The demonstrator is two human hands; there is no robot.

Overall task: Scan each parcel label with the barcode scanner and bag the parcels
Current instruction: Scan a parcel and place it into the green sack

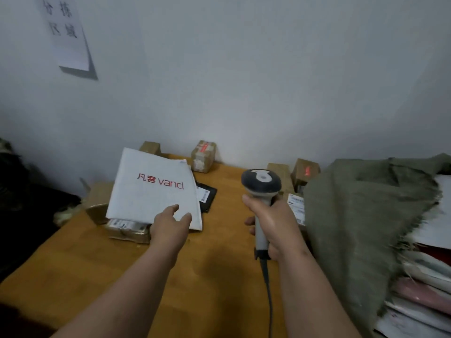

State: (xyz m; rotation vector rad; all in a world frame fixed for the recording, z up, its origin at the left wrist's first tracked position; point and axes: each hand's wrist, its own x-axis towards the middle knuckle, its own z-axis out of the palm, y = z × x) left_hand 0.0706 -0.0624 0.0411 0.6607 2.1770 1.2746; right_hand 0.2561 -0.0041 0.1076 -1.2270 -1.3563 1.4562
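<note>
A person's left hand (170,224) grips the near right corner of a white mailer parcel (152,189) and holds it tilted above the wooden table (97,269), thumb and fingers curled over its edge. The right hand (271,224) is clamped round the handle of a grey barcode scanner (262,191), its head pointed away toward the far wall and its cable (268,296) trailing back toward the camera. The 2 hands are apart, the scanner to the right of the parcel.

The step in hand appears to be the scan of this parcel. The face turned to the camera carries red "vancl" lettering and no label can be seen on it, so the next move likely calls for turning the mailer until its label faces the scanner's head, then bringing the 2 together. A red glow falls on a small brown box (306,173) at the far right, which suggests the beam is aimed there, not at the mailer.

The mailer looks flat, thin and flexible, with a woven texture and a slightly bent far corner. Beneath it lie a taped brown parcel (127,231) and a black packet (207,195). More brown boxes line the wall, including 1 taped box (203,156). At right, a green woven sack (353,215) lies partly draped over stacked pale mailers (424,284); whether these sit inside it cannot be told.
</note>
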